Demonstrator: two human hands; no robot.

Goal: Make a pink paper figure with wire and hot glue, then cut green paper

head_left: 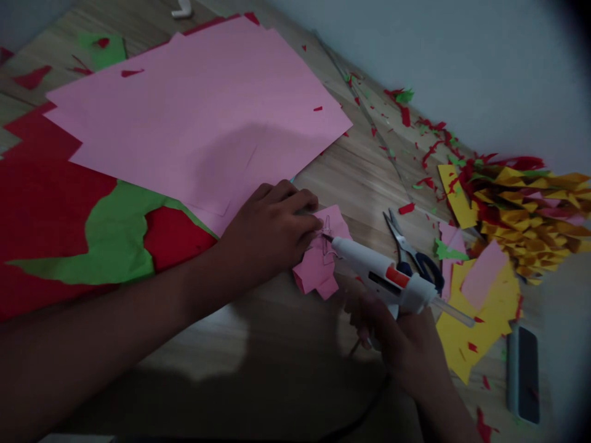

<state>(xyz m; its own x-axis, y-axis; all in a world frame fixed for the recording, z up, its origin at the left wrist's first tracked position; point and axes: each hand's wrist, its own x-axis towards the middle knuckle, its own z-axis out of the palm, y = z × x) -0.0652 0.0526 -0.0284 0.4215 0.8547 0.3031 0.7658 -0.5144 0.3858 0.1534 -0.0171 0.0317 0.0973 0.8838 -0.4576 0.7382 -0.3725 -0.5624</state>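
Observation:
In the head view my right hand (392, 341) grips a white hot glue gun (364, 258) with an orange panel; a clear glue stick (455, 312) sticks out of its back. Its dark nozzle tip points left, at a folded pink paper cutout (318, 271) with thin lines on its surface. My left hand (277, 224) has its fingers bent over the cutout's upper left side and holds it; the fingertips are partly hidden. Right of the nozzle lie scissors (409, 249) with dark blue handles, blades apart.
Large pink sheets (207, 117) overlap red paper (50, 215) and a green paper piece (122, 237) at left. Folded yellow and red strips (530, 215) heap at the right, above yellow sheets (480, 307) and a phone (524, 372). Scraps litter the wooden table; a cord (360, 415) runs below.

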